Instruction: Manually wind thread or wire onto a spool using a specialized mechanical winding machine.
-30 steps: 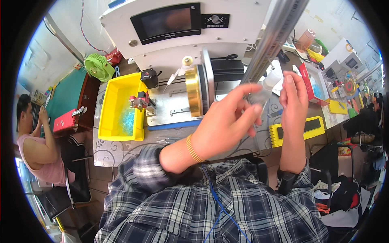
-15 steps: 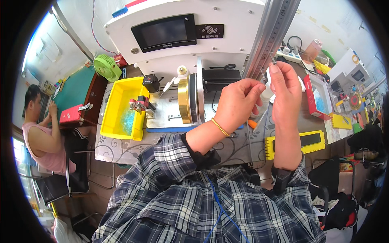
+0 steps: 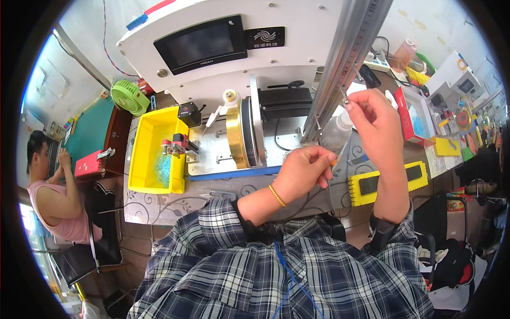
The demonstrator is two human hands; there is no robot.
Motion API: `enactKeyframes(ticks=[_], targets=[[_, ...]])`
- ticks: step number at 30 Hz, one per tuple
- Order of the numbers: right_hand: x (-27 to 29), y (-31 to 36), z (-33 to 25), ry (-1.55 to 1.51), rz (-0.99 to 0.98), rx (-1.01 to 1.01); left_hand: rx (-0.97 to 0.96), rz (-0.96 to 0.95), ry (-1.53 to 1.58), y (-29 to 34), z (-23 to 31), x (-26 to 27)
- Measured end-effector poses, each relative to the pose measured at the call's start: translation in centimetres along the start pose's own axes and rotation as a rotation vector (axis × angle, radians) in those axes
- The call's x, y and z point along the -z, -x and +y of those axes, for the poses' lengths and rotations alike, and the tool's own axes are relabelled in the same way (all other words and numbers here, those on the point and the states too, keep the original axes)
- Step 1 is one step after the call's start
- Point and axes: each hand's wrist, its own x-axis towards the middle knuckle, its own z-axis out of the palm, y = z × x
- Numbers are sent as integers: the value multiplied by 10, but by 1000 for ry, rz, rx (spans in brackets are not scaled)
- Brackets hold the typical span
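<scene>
- Apparently pinching a small metal piece (image 3: 346, 101) with the right hand (image 3: 373, 121) at the upright rail (image 3: 346, 61), one o'clock from the left hand (image 3: 304, 171); only by fingertips, likely for fine control.
- Pressing left fingertips together near a clear bottle (image 3: 334, 134); cannot tell around what.
- At nine o'clock, with a yellow bin (image 3: 139, 169) on the bench (image 3: 154, 210), perhaps for catching blue strands (image 3: 163, 169).

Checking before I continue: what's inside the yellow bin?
Bluish strands lie toward the near end of the yellow bin. What lies beneath them, or behind the red bracket, is covered.

Patterned table (image 3: 153, 206); yellow bin (image 3: 154, 186) atop
</scene>
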Motion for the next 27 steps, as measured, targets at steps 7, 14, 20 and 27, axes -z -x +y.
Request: enactKeyframes(ticks=[7,14,20,27], targets=[[-13,16,21,-759,-79,-443,87,-38,51,0,-5,2],[-28,21,19,-860,14,-452,83,-26,-19,4,-2,0],[-11,21,11,-853,223,-269,-31,-127,-334,44,33,-6],[143,156,5,-616,554,-119,-60,-426,-537,73,39,7]])
